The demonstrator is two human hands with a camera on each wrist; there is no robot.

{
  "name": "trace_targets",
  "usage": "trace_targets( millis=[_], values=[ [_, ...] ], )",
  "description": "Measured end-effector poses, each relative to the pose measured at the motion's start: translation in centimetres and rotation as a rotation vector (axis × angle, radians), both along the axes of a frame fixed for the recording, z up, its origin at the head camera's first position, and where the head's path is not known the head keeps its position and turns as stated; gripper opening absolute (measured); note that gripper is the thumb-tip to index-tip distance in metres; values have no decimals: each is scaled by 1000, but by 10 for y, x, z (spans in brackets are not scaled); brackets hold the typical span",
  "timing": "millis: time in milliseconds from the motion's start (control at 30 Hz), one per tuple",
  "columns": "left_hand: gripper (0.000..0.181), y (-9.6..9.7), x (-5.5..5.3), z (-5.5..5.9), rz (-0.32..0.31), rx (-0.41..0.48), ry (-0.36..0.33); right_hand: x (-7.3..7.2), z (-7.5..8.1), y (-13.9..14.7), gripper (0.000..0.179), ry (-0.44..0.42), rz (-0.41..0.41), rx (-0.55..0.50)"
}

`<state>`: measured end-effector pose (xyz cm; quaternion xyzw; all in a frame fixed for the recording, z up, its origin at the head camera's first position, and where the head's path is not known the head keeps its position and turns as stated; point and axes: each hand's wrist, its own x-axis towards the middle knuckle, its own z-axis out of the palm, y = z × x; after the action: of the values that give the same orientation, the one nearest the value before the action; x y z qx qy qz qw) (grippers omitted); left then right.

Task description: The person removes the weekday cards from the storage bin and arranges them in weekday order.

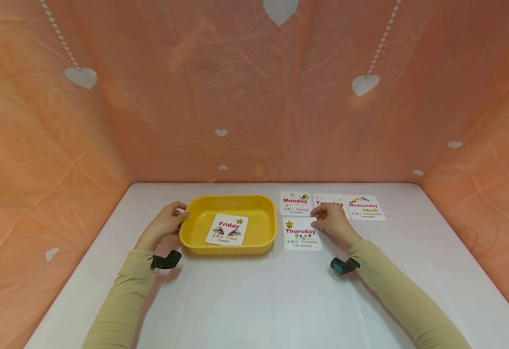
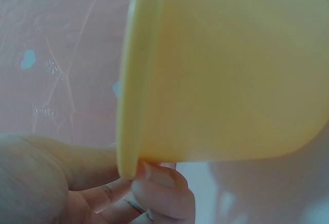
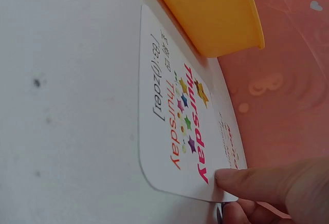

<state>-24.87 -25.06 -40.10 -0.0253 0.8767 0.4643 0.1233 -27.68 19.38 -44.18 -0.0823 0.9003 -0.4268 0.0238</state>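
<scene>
My left hand (image 1: 165, 222) pinches the left rim of a yellow plastic tray (image 1: 228, 250). The left wrist view has the thumb on one side of the tray's rim (image 2: 128, 90) and curled fingers on the other. Inside the tray lies a "Friday" card (image 1: 227, 230). Right of the tray, my right hand (image 1: 334, 224) pinches the upper right corner of a "Thursday" card (image 1: 301, 238). In the right wrist view its thumb presses on the card (image 3: 177, 126), with fingers at the edge. The card's face is up, low over the table or on it; I cannot tell which.
A "Monday" card (image 1: 295, 205), a "Tuesday" card (image 1: 324, 198) and a "Wednesday" card (image 1: 365, 209) form a row behind the Thursday card. The right hand partly covers Tuesday. An orange curtain (image 1: 254, 97) with white hearts rises behind the white table (image 1: 254, 300) and along both sides.
</scene>
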Motion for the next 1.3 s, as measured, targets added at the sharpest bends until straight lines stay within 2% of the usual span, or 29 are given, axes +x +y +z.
trace_targets(
  millis=[333,567,967,1100,1200,1300],
  values=[
    [36,2,-1,2,0,-8,-10,-2,-1,0,25,36,-10,35],
    [33,1,-1,0,-21,23,18,-2,0,1,26,24,-22,1],
    [34,1,1,-1,-9,26,15,2,1,0,26,8,-41,-21],
    [34,1,2,-1,-11,31,13,3,9,-1,21,26,-45,-55],
    [33,1,2,0,-13,33,15,1,21,-4,20,61,-26,-53],
    [34,0,1,1,-15,29,16,-1,34,-10,23,47,5,-84]
  ],
)
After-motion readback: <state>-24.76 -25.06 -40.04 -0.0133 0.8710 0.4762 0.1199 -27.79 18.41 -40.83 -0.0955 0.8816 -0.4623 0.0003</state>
